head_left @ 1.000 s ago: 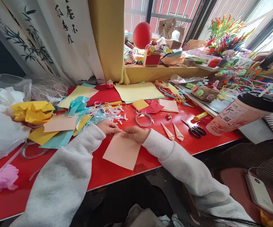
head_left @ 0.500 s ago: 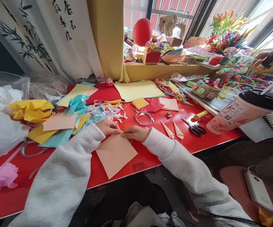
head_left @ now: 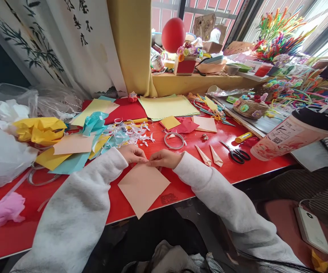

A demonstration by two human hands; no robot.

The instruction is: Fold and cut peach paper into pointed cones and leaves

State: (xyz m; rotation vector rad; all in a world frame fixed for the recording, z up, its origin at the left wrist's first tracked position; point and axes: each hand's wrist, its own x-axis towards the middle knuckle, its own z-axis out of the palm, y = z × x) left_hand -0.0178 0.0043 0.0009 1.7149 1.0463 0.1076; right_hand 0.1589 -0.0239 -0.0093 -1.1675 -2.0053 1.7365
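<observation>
A square of peach paper (head_left: 143, 189) hangs cornerwise from my fingers, its lowest corner past the front edge of the red table (head_left: 181, 185). My left hand (head_left: 134, 154) pinches the paper's top corner. Beside it, fingertips nearly touching, my right hand (head_left: 164, 158) pinches the same corner. Right of my hands lie two folded peach paper cones (head_left: 203, 155) and black scissors (head_left: 237, 153). Just beyond my right hand is a roll of clear tape (head_left: 174, 140).
Crumpled yellow paper (head_left: 40, 129), coloured sheets and white shreds (head_left: 135, 132) cover the left and middle. A pink cup with a black lid (head_left: 289, 132) leans at the right. A white plastic bag (head_left: 4, 155) sits at the left, near crumpled pink paper (head_left: 6, 210).
The peach paper has turned slightly, its lower corner shifting right and down. Both hands keep their pinch at the top corner. The whole view has shifted a little.
</observation>
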